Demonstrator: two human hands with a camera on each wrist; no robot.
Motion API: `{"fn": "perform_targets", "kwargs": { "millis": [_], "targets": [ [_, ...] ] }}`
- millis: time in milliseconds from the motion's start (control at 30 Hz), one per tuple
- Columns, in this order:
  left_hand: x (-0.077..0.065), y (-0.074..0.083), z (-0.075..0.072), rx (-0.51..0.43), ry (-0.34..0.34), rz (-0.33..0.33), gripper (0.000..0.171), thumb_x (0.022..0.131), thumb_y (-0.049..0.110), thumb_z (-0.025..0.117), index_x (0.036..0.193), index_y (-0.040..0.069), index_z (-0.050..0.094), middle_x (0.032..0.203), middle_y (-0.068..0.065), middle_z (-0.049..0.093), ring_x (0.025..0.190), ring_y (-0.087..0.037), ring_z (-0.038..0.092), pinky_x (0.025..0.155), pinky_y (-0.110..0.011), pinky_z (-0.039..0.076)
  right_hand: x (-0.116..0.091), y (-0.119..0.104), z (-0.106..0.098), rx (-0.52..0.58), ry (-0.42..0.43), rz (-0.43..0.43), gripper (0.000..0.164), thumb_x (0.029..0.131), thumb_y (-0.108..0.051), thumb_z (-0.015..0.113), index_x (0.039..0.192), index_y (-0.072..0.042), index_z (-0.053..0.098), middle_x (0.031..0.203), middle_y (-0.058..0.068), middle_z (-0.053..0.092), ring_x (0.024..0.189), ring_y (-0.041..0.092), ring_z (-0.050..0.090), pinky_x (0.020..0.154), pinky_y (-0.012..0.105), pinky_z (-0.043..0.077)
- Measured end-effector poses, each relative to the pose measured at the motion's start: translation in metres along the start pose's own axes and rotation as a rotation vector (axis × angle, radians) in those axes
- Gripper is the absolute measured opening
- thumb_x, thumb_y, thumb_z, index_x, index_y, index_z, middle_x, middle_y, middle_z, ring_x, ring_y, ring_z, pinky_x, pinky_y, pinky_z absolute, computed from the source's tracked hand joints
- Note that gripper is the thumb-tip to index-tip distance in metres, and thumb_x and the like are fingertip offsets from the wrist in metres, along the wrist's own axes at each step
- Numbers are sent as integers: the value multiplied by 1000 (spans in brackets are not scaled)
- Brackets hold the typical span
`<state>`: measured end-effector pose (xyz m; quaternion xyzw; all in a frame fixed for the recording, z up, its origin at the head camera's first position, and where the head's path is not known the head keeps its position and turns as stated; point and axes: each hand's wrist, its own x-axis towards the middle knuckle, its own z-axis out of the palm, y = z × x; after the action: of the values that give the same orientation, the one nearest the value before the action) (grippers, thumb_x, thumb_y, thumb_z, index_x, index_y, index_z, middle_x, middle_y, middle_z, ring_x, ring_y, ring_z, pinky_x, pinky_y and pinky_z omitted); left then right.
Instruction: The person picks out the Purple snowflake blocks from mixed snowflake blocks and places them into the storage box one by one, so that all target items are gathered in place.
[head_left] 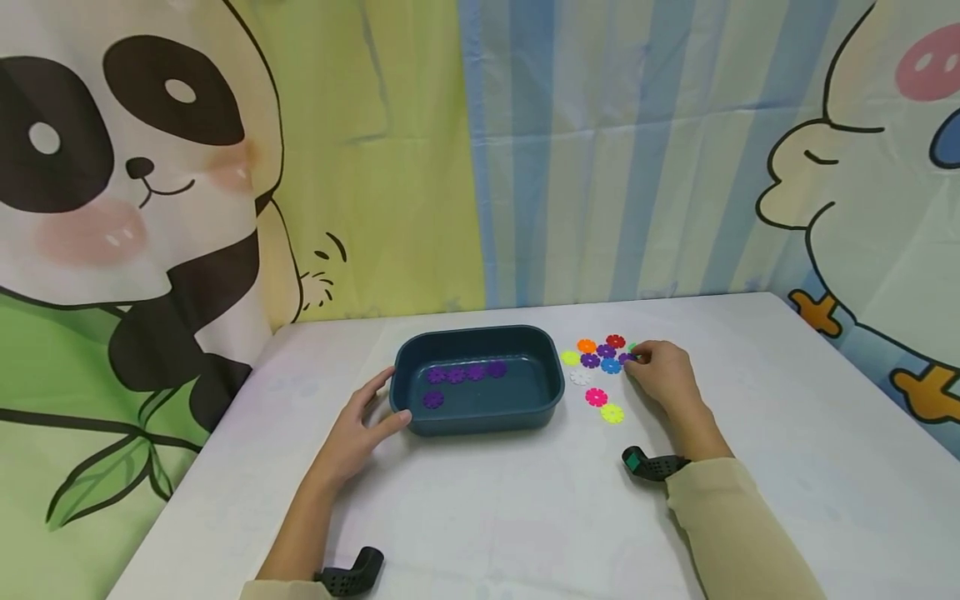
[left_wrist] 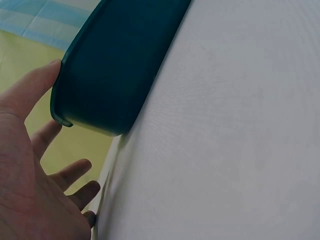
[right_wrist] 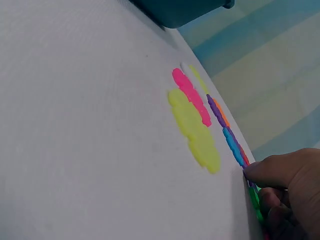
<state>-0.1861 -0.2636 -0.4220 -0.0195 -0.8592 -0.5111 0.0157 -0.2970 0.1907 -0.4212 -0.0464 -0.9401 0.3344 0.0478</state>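
In the head view, a dark teal plastic basin (head_left: 477,423) stands mid-table with several purple flower-shaped discs (head_left: 456,375) inside. My left hand (head_left: 358,433) is at its left end, thumb and index finger touching the rim and the other fingers spread loosely, as the left wrist view shows. Right of the basin lies a loose group of flower discs, including an orange disc (head_left: 587,346), a red disc (head_left: 616,341), a blue disc (head_left: 611,366) and a pink disc (head_left: 596,397). My right hand (head_left: 664,379) pinches a purple disc (head_left: 626,358) at the group's right edge; its fingertips partly hide it.
A white cloth covers the table (head_left: 510,517). Behind it hangs a printed curtain (head_left: 570,167) with a panda on the left. Nearest me among the loose pieces is a yellow disc (right_wrist: 194,131). A white disc (head_left: 580,377) lies close to the basin's right end.
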Motion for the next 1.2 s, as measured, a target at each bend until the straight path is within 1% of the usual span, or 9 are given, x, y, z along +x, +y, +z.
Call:
{"fn": "perform_targets", "kwargs": {
  "millis": [167, 500, 800, 900, 1033, 1200],
  "targets": [
    [0, 1, 0, 3, 0, -11, 77, 96, 39, 73, 161, 36, 33, 172, -8, 21, 160, -40, 16, 124, -69, 16, 1, -2, -1, 20, -4, 33, 37, 97, -14, 69, 128, 6, 65, 121, 28, 63, 113, 42, 56, 106, 53, 53],
    [0, 1, 0, 6, 3, -17, 77, 95, 39, 73, 161, 37, 33, 172, -9, 22, 160, -41, 16, 123, -71, 17, 2, -6, -2, 37, -13, 108, 43, 95, -18, 73, 128, 7, 63, 122, 28, 63, 115, 42, 56, 104, 51, 55],
    [1, 0, 0, -1, -1, -19, 77, 95, 40, 73, 161, 38, 33, 172, -9, 20, 160, -41, 15, 123, -70, 17, 3, -4, -4, 69, -32, 111, 38, 96, -15, 72, 126, 6, 62, 120, 26, 61, 109, 39, 55, 102, 50, 55],
    [1, 0, -1, 0, -2, -21, 77, 95, 40, 73, 161, 38, 33, 172, -9, 20, 160, -41, 15, 123, -70, 17, 3, -4, -5, 79, -34, 122, 40, 96, -16, 72, 128, 5, 60, 121, 25, 60, 110, 39, 54, 103, 50, 55],
    [1, 0, -1, -3, -5, -25, 77, 95, 40, 73, 161, 39, 33, 172, -9, 20, 160, -40, 15, 123, -71, 17, 2, -5, -4, 66, -19, 135, 45, 96, -20, 73, 131, 6, 60, 121, 26, 60, 112, 40, 54, 103, 50, 55],
    [1, 0, -1, -2, -7, -26, 77, 95, 40, 73, 161, 38, 33, 172, -10, 20, 160, -41, 15, 123, -71, 17, 2, -6, -3, 47, -12, 122, 43, 96, -20, 73, 127, 7, 63, 120, 27, 62, 113, 41, 55, 102, 50, 56]
  ]
}}
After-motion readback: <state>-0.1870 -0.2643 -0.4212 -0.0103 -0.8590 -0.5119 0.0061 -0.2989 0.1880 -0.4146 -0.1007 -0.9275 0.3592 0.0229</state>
